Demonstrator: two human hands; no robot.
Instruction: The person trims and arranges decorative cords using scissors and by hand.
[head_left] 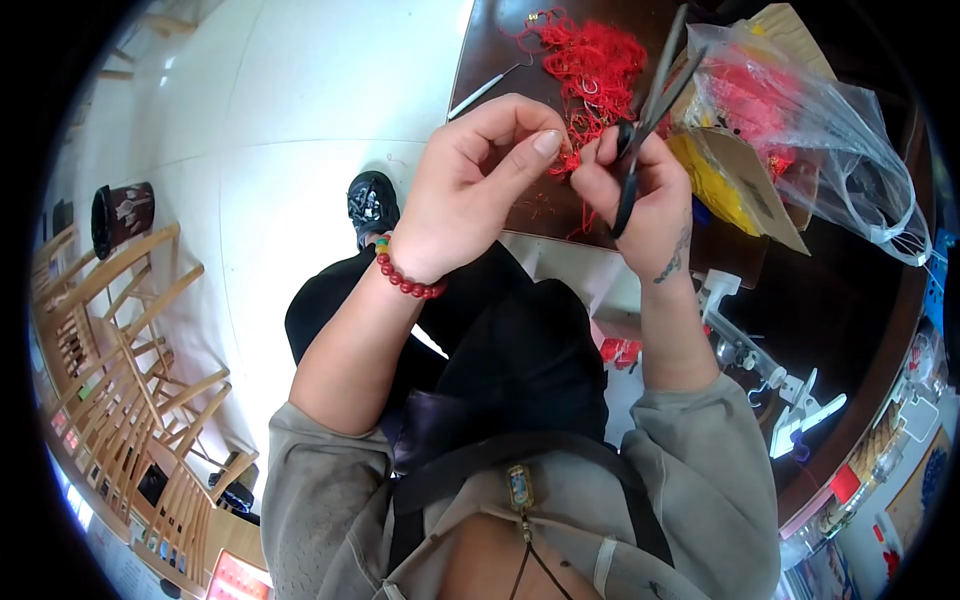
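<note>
My left hand [470, 190] is closed in a pinch, thumb against the curled forefinger, with thin red cord [567, 160] right at the fingertips. In my right hand [650, 190] is a pair of scissors [657, 105], its dark handles looped around the fingers and its long blades pointing away from me, slightly parted. Both hands are raised close together over the near edge of the dark table [490, 40]. Just beyond them lies a tangled heap of red cords [595, 65] with small gold-coloured bits among them.
A hook tool with a pale handle [477, 96] lies at the table's left edge. To the right are a clear plastic bag [850, 130], a cardboard piece [752, 185] and yellow packaging [705, 180]. A white clamp-like fixture [740, 335] sits nearer me. Wooden chairs [130, 350] stand at left.
</note>
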